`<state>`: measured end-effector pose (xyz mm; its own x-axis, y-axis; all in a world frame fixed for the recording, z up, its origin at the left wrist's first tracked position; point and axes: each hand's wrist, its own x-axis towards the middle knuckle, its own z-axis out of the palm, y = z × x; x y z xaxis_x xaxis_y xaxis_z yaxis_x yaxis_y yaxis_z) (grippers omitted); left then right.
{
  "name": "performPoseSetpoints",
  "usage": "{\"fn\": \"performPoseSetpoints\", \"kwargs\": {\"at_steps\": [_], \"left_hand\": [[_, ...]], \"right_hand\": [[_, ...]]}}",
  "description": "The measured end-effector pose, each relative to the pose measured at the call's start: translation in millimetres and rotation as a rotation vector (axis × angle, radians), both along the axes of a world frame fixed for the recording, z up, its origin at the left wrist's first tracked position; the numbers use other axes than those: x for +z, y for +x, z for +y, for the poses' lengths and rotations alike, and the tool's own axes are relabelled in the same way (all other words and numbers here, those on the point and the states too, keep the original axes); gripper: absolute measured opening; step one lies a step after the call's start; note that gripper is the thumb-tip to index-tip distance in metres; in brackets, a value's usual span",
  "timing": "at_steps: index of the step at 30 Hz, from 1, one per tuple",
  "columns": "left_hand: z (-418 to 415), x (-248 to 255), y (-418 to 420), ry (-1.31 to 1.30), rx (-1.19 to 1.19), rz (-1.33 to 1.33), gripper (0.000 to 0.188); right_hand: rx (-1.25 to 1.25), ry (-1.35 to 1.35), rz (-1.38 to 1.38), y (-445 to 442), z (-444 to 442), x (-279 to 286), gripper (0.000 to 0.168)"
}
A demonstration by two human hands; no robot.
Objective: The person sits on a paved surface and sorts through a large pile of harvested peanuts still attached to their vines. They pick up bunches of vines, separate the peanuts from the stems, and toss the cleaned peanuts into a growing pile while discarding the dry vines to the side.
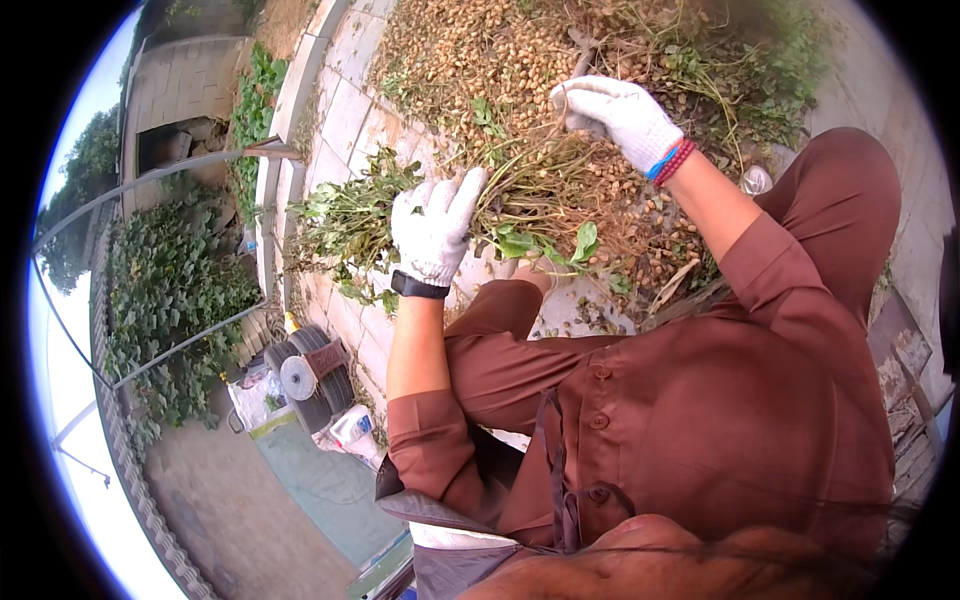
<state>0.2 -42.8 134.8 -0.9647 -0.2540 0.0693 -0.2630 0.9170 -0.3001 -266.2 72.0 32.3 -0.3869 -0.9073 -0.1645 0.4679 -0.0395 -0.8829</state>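
My left hand (435, 225), in a white knit glove with a black band at the wrist, is closed round a bundle of peanut plants (517, 187). The leafy tops stick out to its left, the stems and roots to its right. My right hand (592, 112), gloved in white with red and blue bands at the wrist, is above the root end, fingers curved and close together. A thin root or stem shows at its fingertips; whether it is gripped cannot be told. Beyond and under the hands is a wide heap of picked peanuts in their shells (480, 60).
More pulled plants (720, 82) lie at the upper right. My bent knees flank the heap. At the left are a low pale kerb (296, 97), a metal frame, climbing plants, small wheels (319, 375) and a white plastic bottle (352, 426). Light paving slabs lie under the peanuts.
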Motion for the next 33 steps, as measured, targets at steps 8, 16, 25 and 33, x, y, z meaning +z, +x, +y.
{"fn": "performPoseSetpoints", "kwargs": {"at_steps": [8,16,25,33], "left_hand": [[-3,-3,-4,0.006,-0.09,0.102,0.068],[-2,-2,-8,0.043,-0.126,0.113,0.062],[2,-3,-10,0.093,-0.13,0.061,0.063],[-13,-18,11,0.031,0.03,0.075,0.073]], "right_hand": [[0.181,-0.129,-0.442,-8,5,-26,0.021],[-0.099,0.055,-0.556,4,4,-1,0.021],[-0.003,0.062,-0.21,-4,4,-2,0.026],[0.048,0.046,0.477,-38,15,-14,0.02]]}}
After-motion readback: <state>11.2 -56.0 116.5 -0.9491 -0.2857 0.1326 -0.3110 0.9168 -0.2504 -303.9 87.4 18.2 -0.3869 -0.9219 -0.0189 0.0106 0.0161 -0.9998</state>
